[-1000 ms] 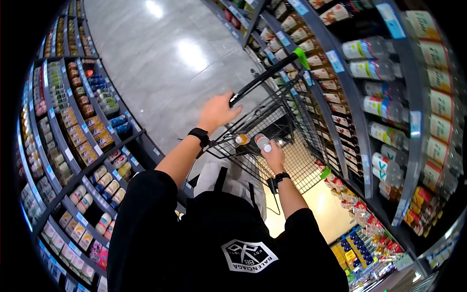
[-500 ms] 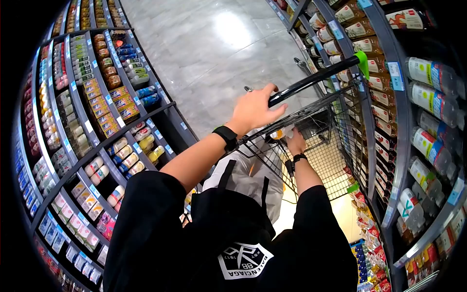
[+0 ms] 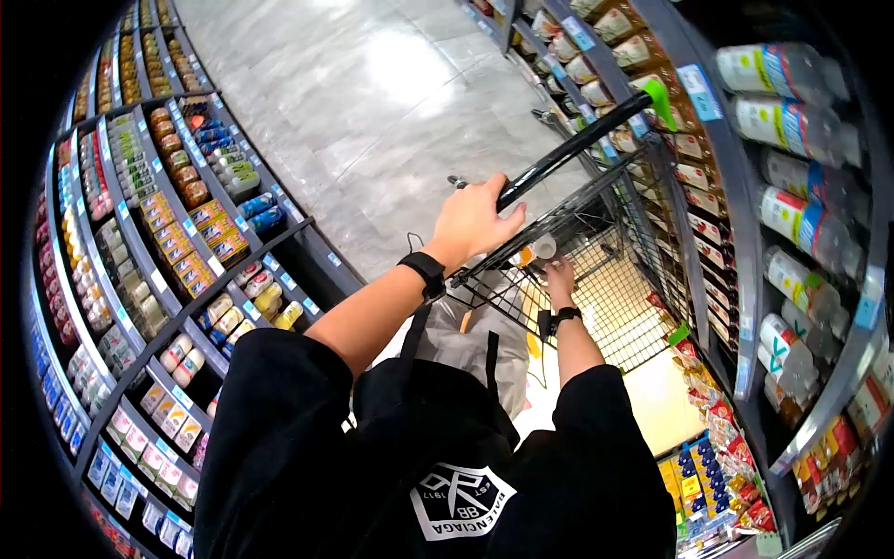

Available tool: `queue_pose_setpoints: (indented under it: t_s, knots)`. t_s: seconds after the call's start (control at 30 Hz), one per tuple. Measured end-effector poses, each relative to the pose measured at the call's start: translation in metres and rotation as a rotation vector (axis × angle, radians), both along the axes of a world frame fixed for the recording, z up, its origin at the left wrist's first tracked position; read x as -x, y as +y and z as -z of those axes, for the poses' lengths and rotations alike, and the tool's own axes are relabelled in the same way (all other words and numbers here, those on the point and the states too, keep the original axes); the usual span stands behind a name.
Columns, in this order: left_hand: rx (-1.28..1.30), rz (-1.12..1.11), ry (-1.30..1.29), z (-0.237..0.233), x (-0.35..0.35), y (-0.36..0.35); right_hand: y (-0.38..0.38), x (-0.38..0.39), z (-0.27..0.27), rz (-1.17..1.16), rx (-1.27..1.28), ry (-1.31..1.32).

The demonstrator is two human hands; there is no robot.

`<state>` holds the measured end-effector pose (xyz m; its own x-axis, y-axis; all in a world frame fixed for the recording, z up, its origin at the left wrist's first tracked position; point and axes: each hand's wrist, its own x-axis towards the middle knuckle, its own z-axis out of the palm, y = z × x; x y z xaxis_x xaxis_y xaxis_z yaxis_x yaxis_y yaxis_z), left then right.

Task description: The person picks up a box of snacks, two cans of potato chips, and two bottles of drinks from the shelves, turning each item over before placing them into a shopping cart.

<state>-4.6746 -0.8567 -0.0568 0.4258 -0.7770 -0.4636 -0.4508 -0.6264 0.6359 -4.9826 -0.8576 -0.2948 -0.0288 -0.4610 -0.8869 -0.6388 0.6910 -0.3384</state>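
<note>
gripping the near end of a black handle (image 3: 582, 146) on a wire shopping cart (image 3: 643, 337) with the left hand (image 3: 472, 224), fingers curled over the bar and thumb along its side. holding the right hand (image 3: 560, 277) low at the cart, below the handle, right beside a white-topped bottle (image 3: 545, 247); cannot tell from this angle about any grip on it. just left of the bottle, an orange-and-white item (image 3: 524, 256), too small to make out. wearing a black watch (image 3: 425, 277) on the left wrist and a dark band (image 3: 565, 315) on the right. on one side, tall shelves of boxes (image 3: 177, 244) and jars; on the other, rows of clear bottles (image 3: 787, 130). beyond the handle, shiny grey floor (image 3: 298, 102).
</note>
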Motion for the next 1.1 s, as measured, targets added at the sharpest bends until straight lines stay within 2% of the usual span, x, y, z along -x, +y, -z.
queue_pose_setpoints:
  t_s: [0.07,0.17,0.2,0.37,0.4,0.47,0.57,0.6,0.67,0.73,0.77,0.8,0.83,0.87,0.9,0.93,1.0,1.03,1.1]
  knots:
    - [0.015,-0.003,-0.049,0.002,0.007,0.001,0.011,0.031,0.0,0.115,-0.025,-0.046]
    - [0.023,-0.002,-0.066,0.009,0.012,0.007,0.037,0.073,-0.033,0.214,0.015,-0.107]
    - [-0.042,-0.028,-0.002,-0.001,0.012,0.005,0.046,0.09,-0.045,0.236,0.038,-0.127]
    - [0.094,-0.012,-0.136,0.012,0.01,0.012,0.077,0.151,-0.126,0.44,0.134,-0.071]
    - [0.01,-0.013,-0.071,0.001,0.008,0.008,0.083,0.16,-0.139,0.48,0.145,-0.058]
    - [0.014,0.02,-0.141,0.0,0.006,0.008,0.095,0.182,-0.168,0.538,0.175,-0.091]
    - [0.214,-0.045,-0.133,-0.013,0.016,0.007,0.107,0.216,-0.19,0.56,0.2,-0.114]
    - [0.135,-0.018,-0.132,-0.026,0.018,0.008,0.108,0.225,-0.197,0.561,0.214,-0.118]
    - [0.449,0.029,-0.339,-0.004,0.022,0.02,0.104,0.244,-0.211,0.503,0.283,-0.13]
    - [0.401,0.106,-0.493,-0.029,0.031,0.034,0.092,0.261,-0.223,0.422,0.419,-0.069]
    - [0.413,0.106,-0.505,-0.042,0.04,0.044,0.086,0.285,-0.205,0.293,0.582,-0.029]
    - [0.42,0.107,-0.515,-0.052,0.05,0.059,0.073,0.296,-0.203,0.261,0.715,-0.014]
    - [0.465,0.097,-0.451,-0.055,0.058,0.075,0.056,0.288,-0.239,0.338,0.727,-0.006]
    - [0.508,0.087,-0.388,-0.055,0.065,0.091,0.04,0.291,-0.244,0.401,0.837,-0.043]
    - [0.476,0.092,-0.328,-0.059,0.071,0.106,0.023,0.297,-0.252,0.317,0.942,0.005]
    - [0.442,0.094,-0.267,-0.064,0.079,0.119,0.005,0.288,-0.273,0.405,1.012,0.003]
    - [0.445,0.059,-0.129,-0.078,0.099,0.142,-0.027,0.267,-0.32,0.338,1.172,0.065]
    - [0.451,0.06,-0.152,-0.08,0.109,0.152,-0.046,0.274,-0.312,0.29,1.162,0.043]
    - [0.456,0.18,-0.245,-0.084,0.124,0.171,-0.082,0.267,-0.319,0.322,1.367,-0.056]
